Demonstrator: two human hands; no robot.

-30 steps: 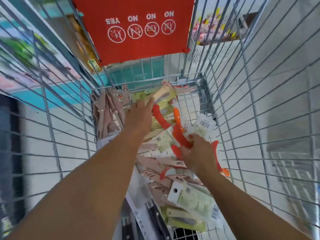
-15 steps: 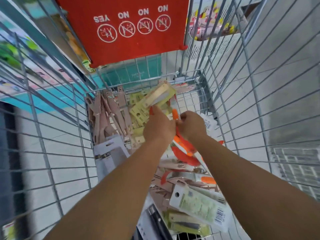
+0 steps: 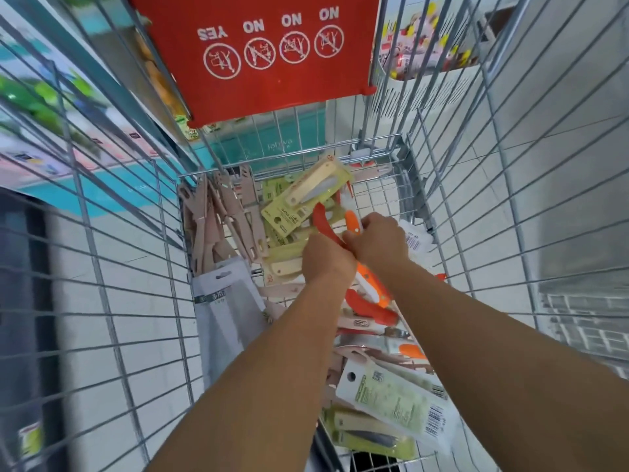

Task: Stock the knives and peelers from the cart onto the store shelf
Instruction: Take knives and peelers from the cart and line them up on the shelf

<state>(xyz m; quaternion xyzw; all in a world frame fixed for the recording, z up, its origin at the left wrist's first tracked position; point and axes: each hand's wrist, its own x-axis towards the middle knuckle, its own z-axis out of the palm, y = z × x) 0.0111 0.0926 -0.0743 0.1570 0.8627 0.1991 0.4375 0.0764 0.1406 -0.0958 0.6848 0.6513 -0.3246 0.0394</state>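
Both my hands are deep in the wire cart [image 3: 452,212], close together over a heap of packaged tools. My left hand [image 3: 325,258] grips a fanned bunch of green-carded knife packs [image 3: 306,195] together with a red-handled knife [image 3: 321,223]. My right hand [image 3: 377,241] touches the left one and grips orange-handled knives [image 3: 352,221], more of which [image 3: 371,287] stick out below my wrists. Pink peelers [image 3: 224,219] lean along the cart's left side. A white-green carded pack [image 3: 398,400] lies near me.
A red child-seat flap [image 3: 272,52] with warning icons hangs at the cart's far end. Grey carded packs [image 3: 224,308] stand at the cart's left wall. Beyond the wires are tiled floor, a teal display base at left and a white shelf [image 3: 425,76] at upper right.
My right hand has risen from the pile with the orange knives and moved left to meet my left hand. The left hand has drawn back toward me with the green packs.
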